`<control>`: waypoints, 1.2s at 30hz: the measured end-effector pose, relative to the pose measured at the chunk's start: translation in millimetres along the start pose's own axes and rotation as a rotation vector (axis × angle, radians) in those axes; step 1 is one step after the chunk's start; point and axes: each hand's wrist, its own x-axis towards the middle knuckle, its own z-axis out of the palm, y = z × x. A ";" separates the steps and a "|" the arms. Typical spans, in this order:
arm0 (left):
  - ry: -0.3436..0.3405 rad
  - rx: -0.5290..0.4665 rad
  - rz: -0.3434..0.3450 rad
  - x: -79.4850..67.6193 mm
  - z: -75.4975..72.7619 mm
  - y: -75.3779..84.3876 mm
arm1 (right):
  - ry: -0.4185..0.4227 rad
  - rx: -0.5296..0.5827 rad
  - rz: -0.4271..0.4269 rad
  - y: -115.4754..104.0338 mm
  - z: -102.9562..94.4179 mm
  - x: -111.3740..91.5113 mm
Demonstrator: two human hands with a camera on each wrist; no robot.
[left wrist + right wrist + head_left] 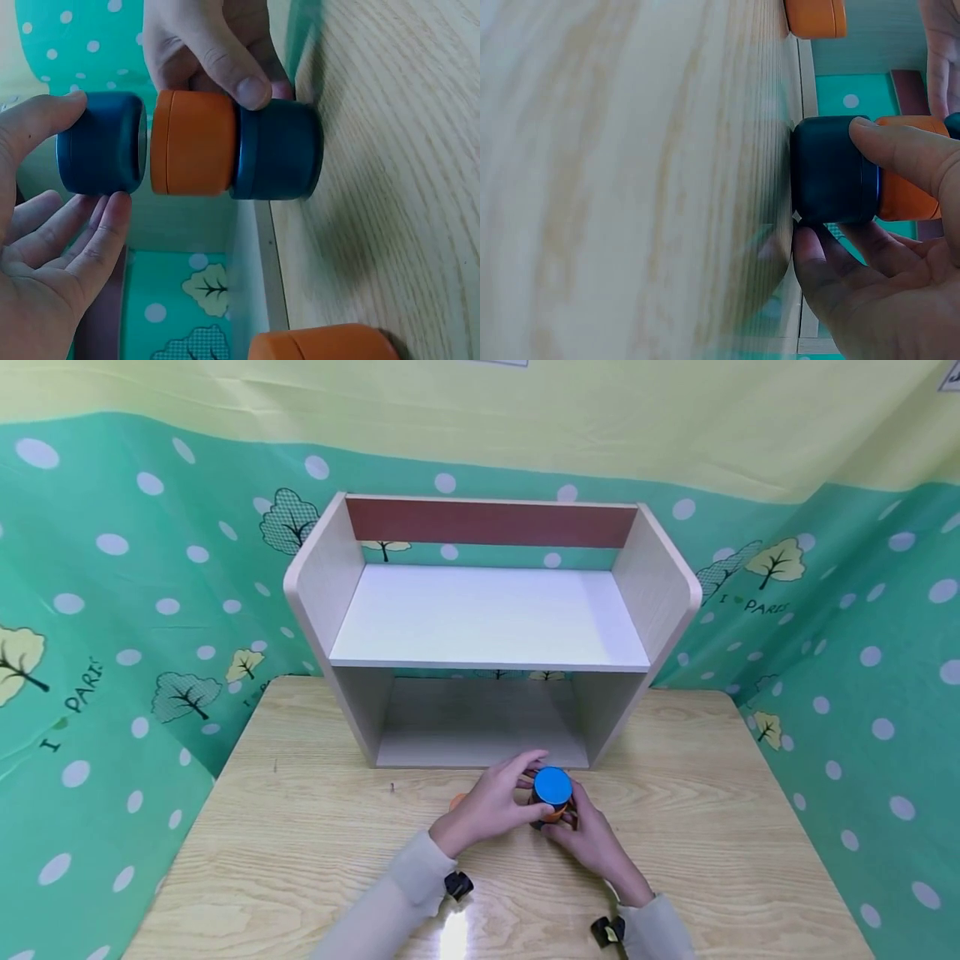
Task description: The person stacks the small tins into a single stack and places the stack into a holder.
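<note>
A round blue canister (552,785) is pinched by my left hand (487,806), thumb on one side and fingers on the other. In the left wrist view, a narrow gap separates it from the orange canister (195,142) below. That orange one stands on a second blue canister (281,150), the base of the stack on the table. My right hand (596,843) grips the lower blue canister, its thumb near the seam with the orange one. Another orange canister (322,345) stands on the table, mostly behind my left hand in the head view.
A two-level shelf unit (487,667) stands on the wooden table (300,827), right behind the stack. Polka-dot curtains (112,610) hang at the back and sides. Black wrist cameras (458,885) sit at both sleeves, close to the tabletop in the head view.
</note>
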 end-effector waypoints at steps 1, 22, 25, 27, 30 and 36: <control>0.000 0.001 0.002 0.2 0.6 -0.4 | 0.002 -0.002 -0.002 -0.1 0.1 0.0; -0.015 0.006 0.015 0.1 5.6 -5.4 | 0.016 -0.048 -0.022 -0.3 1.7 0.9; -0.017 0.007 0.009 -0.1 5.3 -5.3 | 0.013 -0.043 -0.017 -0.6 1.7 1.0; -0.018 0.008 0.006 -0.2 5.1 -5.1 | 0.012 -0.040 -0.014 -1.1 1.6 0.7; -0.019 0.010 0.005 -0.6 4.4 -4.1 | 0.015 -0.041 -0.017 -0.9 1.7 0.5; -0.017 0.017 0.008 -1.9 4.6 -4.2 | 0.021 -0.055 -0.033 0.3 1.8 0.1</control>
